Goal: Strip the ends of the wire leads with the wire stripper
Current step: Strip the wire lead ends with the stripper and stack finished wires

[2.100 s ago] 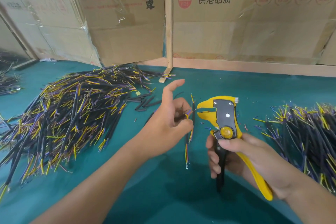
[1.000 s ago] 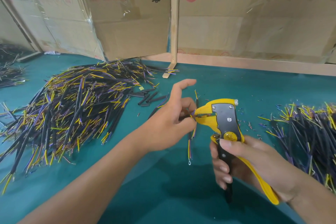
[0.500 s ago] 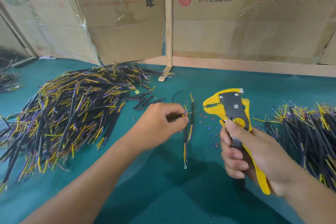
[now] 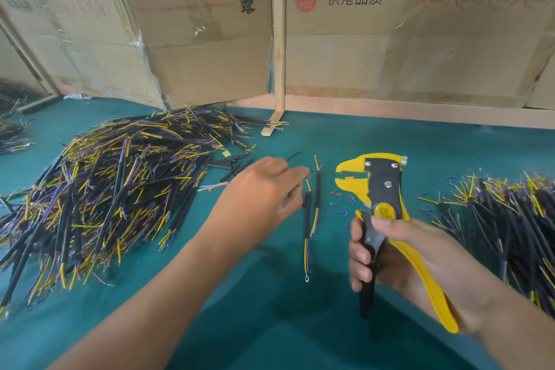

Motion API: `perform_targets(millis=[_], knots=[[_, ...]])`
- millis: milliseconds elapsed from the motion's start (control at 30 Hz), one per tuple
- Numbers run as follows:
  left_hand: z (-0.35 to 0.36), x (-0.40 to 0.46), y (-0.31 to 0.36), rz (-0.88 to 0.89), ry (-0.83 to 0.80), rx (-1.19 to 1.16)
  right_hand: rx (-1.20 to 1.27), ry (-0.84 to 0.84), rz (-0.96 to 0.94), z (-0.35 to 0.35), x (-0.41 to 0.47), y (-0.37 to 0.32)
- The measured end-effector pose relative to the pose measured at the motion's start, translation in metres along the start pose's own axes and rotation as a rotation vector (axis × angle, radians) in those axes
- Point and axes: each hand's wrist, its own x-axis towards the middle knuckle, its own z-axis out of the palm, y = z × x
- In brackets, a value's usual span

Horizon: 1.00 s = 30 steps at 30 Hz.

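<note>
My left hand point(image 4: 261, 192) is palm down over the green table and pinches the upper end of a black-sleeved wire lead point(image 4: 306, 228). The lead has yellow and purple cores and a ring terminal at its lower end. A second similar lead point(image 4: 317, 189) lies just right of it on the table. My right hand point(image 4: 399, 252) grips the handles of the yellow and black wire stripper point(image 4: 384, 183). The stripper stands upright with its jaws apart, pointing left. A small gap separates the jaws from the leads.
A big pile of leads point(image 4: 114, 189) covers the table's left side. Another pile point(image 4: 504, 219) lies at the right. Small bits of cut insulation point(image 4: 342, 198) are scattered under the jaws. Short black sleeve pieces point(image 4: 228, 164) lie behind my left hand. Cardboard boxes and a wooden post point(image 4: 277, 39) stand behind.
The lead went into the stripper jaws, then came out. My left hand has since lowered it toward the table, and the stripper has drawn back to the right with open jaws.
</note>
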Motion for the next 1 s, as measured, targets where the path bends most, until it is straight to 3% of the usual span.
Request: perform_targets(millis=[133, 300, 1000], knots=[[-0.002, 0.000, 0.003, 0.003, 0.039, 0.078, -0.005, -0.007, 0.012, 0.011, -0.003, -0.006], [0.001, -0.001, 0.007, 0.001, 0.048, 0.101, 0.171, 0.010, 0.085, 0.024, 0.001, -0.012], [0.005, -0.005, 0.019, -0.025, -0.011, 0.107, 0.055, -0.027, 0.090, 0.027, -0.001, -0.007]])
